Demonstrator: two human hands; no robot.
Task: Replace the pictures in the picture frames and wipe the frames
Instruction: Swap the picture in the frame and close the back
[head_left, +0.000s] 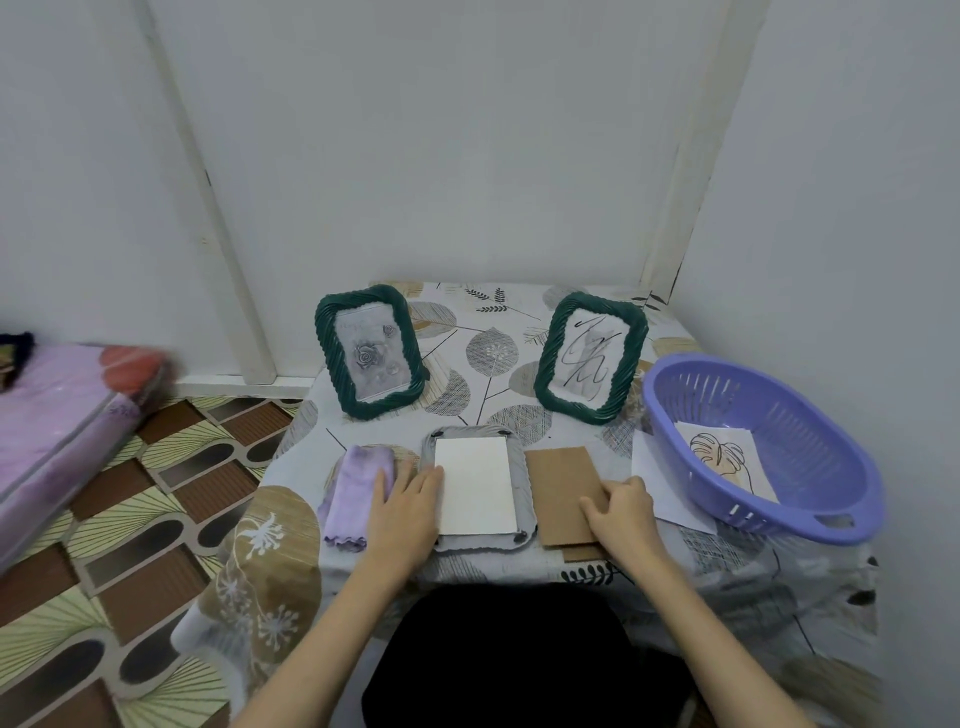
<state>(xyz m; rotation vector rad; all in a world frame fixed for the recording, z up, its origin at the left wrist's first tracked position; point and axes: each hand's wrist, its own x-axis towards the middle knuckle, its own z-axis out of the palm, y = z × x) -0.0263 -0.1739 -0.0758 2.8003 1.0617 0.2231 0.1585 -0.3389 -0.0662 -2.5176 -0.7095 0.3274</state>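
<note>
A grey frame (529, 496) lies face down at the table's front, with a white sheet (475, 486) in its opening. My left hand (408, 512) rests flat on the frame's left edge, fingers straight. A brown cardboard backing (558, 480) lies just right of the frame; my right hand (621, 512) has its fingers curled on the backing's right edge. Two green frames stand upright behind: one with a rose picture (370, 351), one with a line drawing (592, 358). A folded lilac cloth (356, 486) lies left of my left hand.
A purple plastic basket (800, 415) at the right holds a leaf drawing (724, 457) and sits partly on a white paper (657, 483). The table has a leaf-patterned cover (483, 343) and stands in a wall corner. A pink mattress (62, 431) lies on the floor to the left.
</note>
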